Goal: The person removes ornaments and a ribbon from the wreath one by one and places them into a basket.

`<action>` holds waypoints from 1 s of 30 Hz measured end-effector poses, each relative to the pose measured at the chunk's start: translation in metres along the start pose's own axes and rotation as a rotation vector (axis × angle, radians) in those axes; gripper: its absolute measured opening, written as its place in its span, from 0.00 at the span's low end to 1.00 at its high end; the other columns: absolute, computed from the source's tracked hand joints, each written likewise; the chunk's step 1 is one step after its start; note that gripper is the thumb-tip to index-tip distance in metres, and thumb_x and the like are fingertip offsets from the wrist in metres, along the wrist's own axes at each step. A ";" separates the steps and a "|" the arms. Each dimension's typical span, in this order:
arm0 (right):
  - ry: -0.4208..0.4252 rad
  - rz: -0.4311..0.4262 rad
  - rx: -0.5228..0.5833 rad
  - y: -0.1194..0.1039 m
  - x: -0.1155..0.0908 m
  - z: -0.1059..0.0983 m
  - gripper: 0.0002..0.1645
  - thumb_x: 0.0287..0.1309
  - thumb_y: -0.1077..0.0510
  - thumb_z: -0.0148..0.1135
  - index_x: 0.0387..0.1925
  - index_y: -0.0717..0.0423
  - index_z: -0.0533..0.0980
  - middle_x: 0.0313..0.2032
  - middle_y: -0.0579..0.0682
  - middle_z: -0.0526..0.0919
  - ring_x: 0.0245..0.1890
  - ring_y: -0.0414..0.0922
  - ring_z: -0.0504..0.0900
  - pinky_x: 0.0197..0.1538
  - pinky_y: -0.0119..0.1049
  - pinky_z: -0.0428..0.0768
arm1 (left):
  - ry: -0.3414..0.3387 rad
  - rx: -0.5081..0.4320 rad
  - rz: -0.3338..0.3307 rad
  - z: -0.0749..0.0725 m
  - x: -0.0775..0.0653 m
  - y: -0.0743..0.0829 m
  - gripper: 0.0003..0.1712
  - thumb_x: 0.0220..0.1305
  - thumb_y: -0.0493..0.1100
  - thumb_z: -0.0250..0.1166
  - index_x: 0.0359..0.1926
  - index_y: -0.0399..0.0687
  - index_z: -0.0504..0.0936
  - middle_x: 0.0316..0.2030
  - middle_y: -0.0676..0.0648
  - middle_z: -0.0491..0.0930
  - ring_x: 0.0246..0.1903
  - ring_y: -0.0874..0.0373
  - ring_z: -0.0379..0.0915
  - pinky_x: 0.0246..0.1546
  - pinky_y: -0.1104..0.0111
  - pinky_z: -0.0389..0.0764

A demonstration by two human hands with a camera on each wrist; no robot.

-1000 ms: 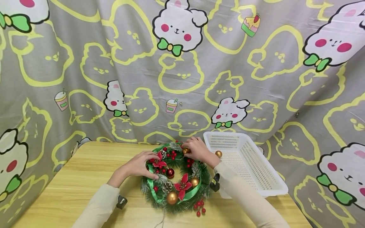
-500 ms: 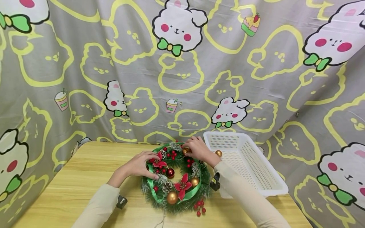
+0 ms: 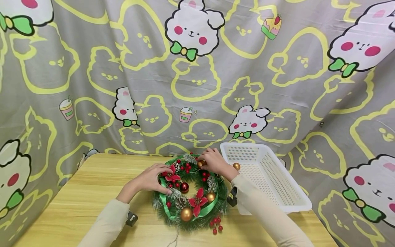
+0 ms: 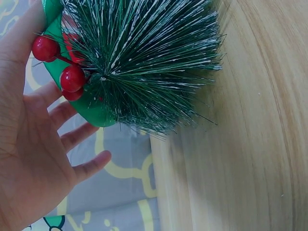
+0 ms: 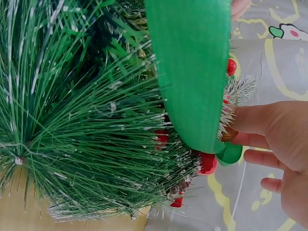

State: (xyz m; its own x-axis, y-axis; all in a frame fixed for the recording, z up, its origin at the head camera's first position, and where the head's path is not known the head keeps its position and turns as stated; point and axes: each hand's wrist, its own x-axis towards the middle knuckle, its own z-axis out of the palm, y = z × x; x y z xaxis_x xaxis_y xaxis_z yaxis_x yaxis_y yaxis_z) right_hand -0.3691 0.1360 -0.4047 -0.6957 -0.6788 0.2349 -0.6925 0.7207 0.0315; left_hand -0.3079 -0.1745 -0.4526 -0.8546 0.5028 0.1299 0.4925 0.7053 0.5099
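Note:
A green Christmas wreath (image 3: 191,222) lies on the table, wound with green ribbon (image 3: 210,209) and trimmed with red poinsettias (image 3: 198,201), berries, pinecones and gold balls. At its left side my left hand (image 3: 151,178) rests with spread fingers, thumb near the lower edge and fingertips by the upper left poinsettia. The left wrist view shows those fingers (image 4: 91,166) extended beside the ribbon and red berries (image 4: 72,78). My right hand (image 3: 213,160) pinches a gold ball (image 3: 201,163) at the wreath's far right, partly hidden by the fingers. In the right wrist view, ribbon and needles cover much of the grip.
A white perforated basket (image 3: 296,207) stands to the right of the wreath. Another gold ball (image 3: 236,166) shows at the basket's left side. A red berry sprig (image 3: 216,225) sits at the wreath's lower right. A patterned curtain (image 3: 197,89) hangs behind the wooden table (image 3: 102,181).

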 end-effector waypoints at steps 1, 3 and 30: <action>-0.001 0.001 -0.001 0.000 0.000 0.000 0.20 0.55 0.53 0.78 0.50 0.50 0.87 0.43 0.47 0.88 0.45 0.50 0.76 0.49 0.47 0.68 | 0.000 0.000 0.000 0.000 0.000 0.000 0.47 0.45 0.68 0.79 0.65 0.54 0.79 0.73 0.38 0.66 0.73 0.34 0.58 0.65 0.31 0.64; -0.002 0.001 -0.002 -0.001 0.000 0.000 0.20 0.54 0.53 0.78 0.50 0.50 0.87 0.43 0.48 0.88 0.46 0.50 0.76 0.48 0.47 0.67 | 0.000 0.000 -0.001 0.000 0.000 0.000 0.47 0.45 0.68 0.79 0.65 0.54 0.79 0.72 0.38 0.67 0.73 0.34 0.58 0.65 0.31 0.64; 0.042 -0.018 -0.030 -0.005 0.002 -0.002 0.13 0.56 0.54 0.77 0.44 0.47 0.88 0.39 0.45 0.87 0.42 0.48 0.77 0.44 0.44 0.64 | -0.002 -0.004 -0.007 -0.001 0.000 0.002 0.48 0.45 0.68 0.79 0.65 0.54 0.79 0.72 0.36 0.66 0.72 0.34 0.59 0.65 0.31 0.64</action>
State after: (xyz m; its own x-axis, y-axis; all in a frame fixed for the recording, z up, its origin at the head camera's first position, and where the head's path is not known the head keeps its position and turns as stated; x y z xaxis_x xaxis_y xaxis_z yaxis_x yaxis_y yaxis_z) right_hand -0.3671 0.1316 -0.4026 -0.6745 -0.6852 0.2749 -0.6981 0.7131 0.0646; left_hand -0.3070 -0.1743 -0.4506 -0.8576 0.4989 0.1247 0.4859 0.7067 0.5143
